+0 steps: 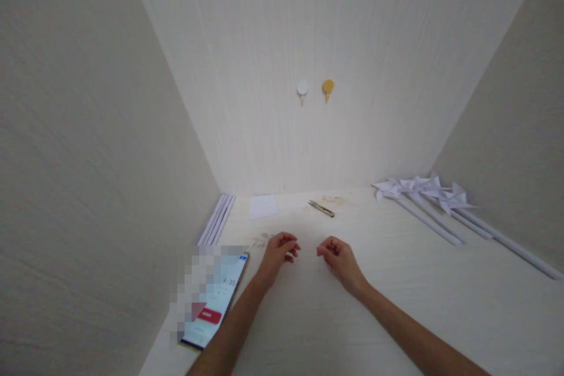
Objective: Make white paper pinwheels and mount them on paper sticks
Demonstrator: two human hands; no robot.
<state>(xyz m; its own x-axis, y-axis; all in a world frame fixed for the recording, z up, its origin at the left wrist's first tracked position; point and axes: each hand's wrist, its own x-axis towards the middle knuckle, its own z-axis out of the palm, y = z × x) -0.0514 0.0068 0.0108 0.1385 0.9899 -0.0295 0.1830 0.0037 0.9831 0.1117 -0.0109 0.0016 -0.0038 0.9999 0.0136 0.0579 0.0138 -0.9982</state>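
Note:
My left hand [281, 251] hovers over the white tabletop, thumb laid against the curled index finger and the lower fingers slightly apart. Whatever it pinches, if anything, is too small to see. Across a short gap, my right hand [338, 255] has thumb and index finger pressed together; nothing between them can be made out. Small tan bits [261, 241] lie just behind my left hand. Beyond both hands rests a pair of thread snips [321, 208], with more tan scraps [333, 200] beside it. A square of white paper [263, 206] lies near the back wall.
Several white paper pinwheels [423, 191] on paper sticks lie at the right. On the left are rolled white paper sticks [217, 218] and a phone [218, 299] with a lit screen. A white hook [302, 89] and a yellow hook [328, 87] are on the back wall.

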